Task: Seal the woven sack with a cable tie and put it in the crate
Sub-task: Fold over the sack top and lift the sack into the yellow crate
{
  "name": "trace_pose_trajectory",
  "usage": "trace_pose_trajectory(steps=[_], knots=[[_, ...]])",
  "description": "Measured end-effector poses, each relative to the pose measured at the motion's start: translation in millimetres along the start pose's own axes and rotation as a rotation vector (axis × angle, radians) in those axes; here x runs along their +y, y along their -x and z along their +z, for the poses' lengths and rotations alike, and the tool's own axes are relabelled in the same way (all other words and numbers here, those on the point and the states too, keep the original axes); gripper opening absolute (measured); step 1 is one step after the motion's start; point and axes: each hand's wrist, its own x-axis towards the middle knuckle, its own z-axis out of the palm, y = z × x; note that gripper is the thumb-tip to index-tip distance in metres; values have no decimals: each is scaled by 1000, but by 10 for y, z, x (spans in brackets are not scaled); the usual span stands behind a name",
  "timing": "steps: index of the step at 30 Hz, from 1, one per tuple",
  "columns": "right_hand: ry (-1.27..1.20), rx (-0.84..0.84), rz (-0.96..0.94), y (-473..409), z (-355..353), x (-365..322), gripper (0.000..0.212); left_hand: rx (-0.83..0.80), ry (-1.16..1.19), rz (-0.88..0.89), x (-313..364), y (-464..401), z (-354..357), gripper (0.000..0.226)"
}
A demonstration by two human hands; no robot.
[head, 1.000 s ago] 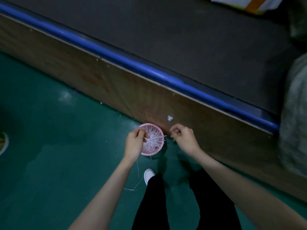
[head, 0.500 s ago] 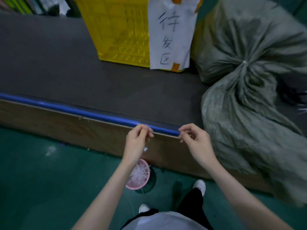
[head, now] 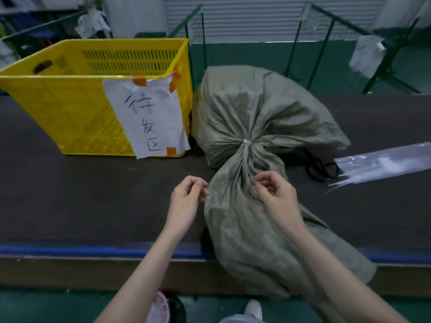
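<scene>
On the dark table (head: 70, 194), the woven sack (head: 256, 117) lies on its side as the fixed point for everything else: its full body sits toward the far edge, its neck is cinched by a white cable tie (head: 246, 141), and the loose mouth below the tie spreads toward the person and droops over the table's near, blue-trimmed edge (head: 93, 250).

Just left of the sack's body, touching or nearly so, stands the yellow crate (head: 58, 101), open-topped, with a handwritten paper sign (head: 149, 117) taped to its near wall. Right of the sack, well apart, a clear packet of white ties (head: 382, 163) lies on the table; between packet and sack lies a dark looped item (too dim to name).

Both hands hover at the sack's loose mouth, below the tie. The left hand (head: 186, 199) is at the mouth's left edge, fingers curled with thumb and forefinger close together; whether it pinches anything cannot be told. The right hand (head: 277, 194) is over the gathered folds, fingers curled inward; whether they grip fabric or something thin cannot be told either.

Left of the sack's mouth, a broad stretch of bare tabletop runs in front of the crate. Below the sack's overhang, on the green floor, a pink basket (head: 159, 308) and a white shoe (head: 254, 307) show.
</scene>
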Motion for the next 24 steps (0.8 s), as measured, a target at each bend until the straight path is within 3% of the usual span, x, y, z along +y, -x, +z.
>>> trace_pose_trajectory(steps=[4, 8, 12, 15, 18, 20, 24], knots=[[30, 41, -22, -349, -294, 155, 17, 16, -37, 2, 3, -242, 424, 16], [196, 13, 59, -573, -407, 368, 36, 47, -192, -25, -85, -401, 689, 9], [307, -75, 212, -717, -388, 484, 60, 38, -313, -61, -249, -655, 820, 27], [273, -169, 316, -798, -282, 560, 80, 18, -401, -176, -284, -820, 857, 52], [171, -199, 389, -837, -140, 628, 98, -107, -375, -289, -258, -963, 898, 74], [90, -237, 385, -804, -90, 659, 89, -212, -244, -366, -252, -992, 966, 80], [104, -316, 242, -740, 38, 661, 46, -332, 4, -397, -259, -1079, 1083, 85]])
